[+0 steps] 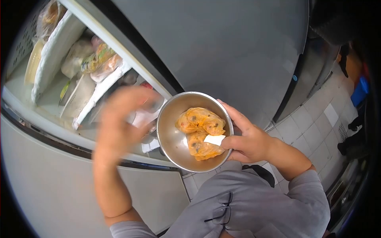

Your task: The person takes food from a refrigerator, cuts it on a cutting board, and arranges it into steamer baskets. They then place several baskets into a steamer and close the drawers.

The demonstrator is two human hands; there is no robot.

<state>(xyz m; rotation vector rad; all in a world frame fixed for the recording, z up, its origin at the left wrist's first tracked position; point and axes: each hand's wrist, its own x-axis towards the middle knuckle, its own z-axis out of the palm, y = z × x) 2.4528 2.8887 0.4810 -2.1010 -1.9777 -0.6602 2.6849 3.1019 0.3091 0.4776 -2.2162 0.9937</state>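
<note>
My right hand (248,139) grips the rim of a round stainless steel bowl (170,146), thumb inside and fingers around the outer side. Inside the bowl lie two orange, dark-flecked lumps of food (200,121) that look wrapped in clear plastic bags. A small white slip (214,139) lies on the lower one, against my thumb tip. My left hand (123,117), smeared by motion, is left of the bowl in front of the open fridge compartment (89,135). Its fingers look curved, but the blur hides whether they hold anything.
In the compartment, white foam trays (51,59) and plastic-bagged food (99,57) stand close together. A large grey door (238,43) is beyond the bowl. At the lower left is a pale panel (51,178). Tiled floor (313,123) and a blue object (360,91) are at the right.
</note>
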